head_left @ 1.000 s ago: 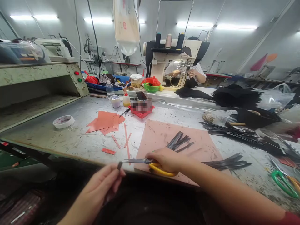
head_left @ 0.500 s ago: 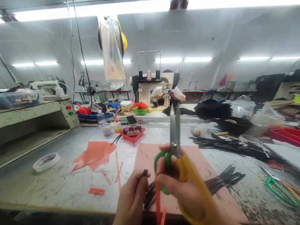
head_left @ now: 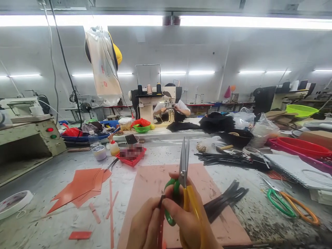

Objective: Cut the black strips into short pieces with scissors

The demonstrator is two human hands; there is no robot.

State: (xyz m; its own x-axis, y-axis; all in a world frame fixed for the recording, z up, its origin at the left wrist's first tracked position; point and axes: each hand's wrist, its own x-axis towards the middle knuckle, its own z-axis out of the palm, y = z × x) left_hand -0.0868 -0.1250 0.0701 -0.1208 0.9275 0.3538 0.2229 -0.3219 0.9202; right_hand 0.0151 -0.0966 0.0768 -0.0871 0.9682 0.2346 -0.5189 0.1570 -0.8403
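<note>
My right hand (head_left: 181,214) is closed around a pair of scissors (head_left: 183,166) with one green and one yellow handle. The blades point up and away, slightly apart. My left hand (head_left: 145,223) pinches a short black strip (head_left: 162,199), its fingertips against my right thumb. An orange-red strip (head_left: 161,230) hangs down between the two hands; which fingers grip it is hard to make out. Beneath both hands lies a pink sheet (head_left: 153,176) on the table. A bundle of black strips (head_left: 228,199) rests on that sheet, right of my right hand.
Orange-red pieces (head_left: 83,183) and a tape roll (head_left: 15,204) lie at left. A red tray (head_left: 131,159) stands behind the sheet. At right are more scissors (head_left: 281,200), black strips (head_left: 228,159) and a notebook (head_left: 298,169). Across the table, a person (head_left: 181,107) sits at a sewing machine.
My hands have come together, with the right thumb now at the black strip in my left hand. The scissors moved left and lower. The whole view has swung to the right.
</note>
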